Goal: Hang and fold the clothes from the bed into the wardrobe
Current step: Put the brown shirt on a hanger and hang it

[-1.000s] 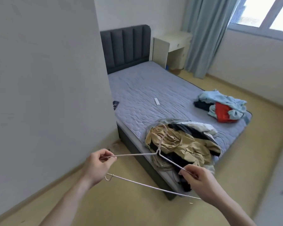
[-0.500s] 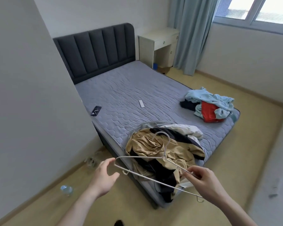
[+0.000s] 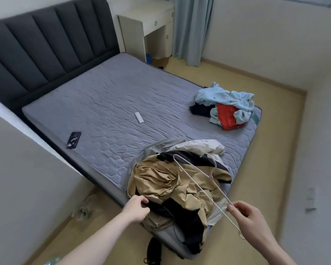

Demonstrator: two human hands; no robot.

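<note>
Fingers of the left hand (image 3: 136, 208) curl into the near edge of the tan garment (image 3: 166, 186), pinching its cloth, seemingly to draw it free of the heap so it can go on a hanger. That garment lies on top of the near clothes pile (image 3: 182, 190) at the foot corner of the bed (image 3: 107, 104), tangled with black and pale pieces. Left of it on the mattress lies one dark phone (image 3: 73, 140), and further toward the middle one small white remote (image 3: 138, 117). Over the pile slants the white wire hanger (image 3: 201, 180), its hook toward the far side, kept above the clothes and probably ready to slip into the garment once it is lifted. The right hand (image 3: 246, 217) pinches the hanger's lower end between thumb and fingertips. Beyond, at the bed's far right corner, sits a second pile (image 3: 225, 109) of light blue, red and dark clothes, well apart from the first. Count: two piles, one hanger, one phone, one remote. The wardrobe is not in view.
</note>
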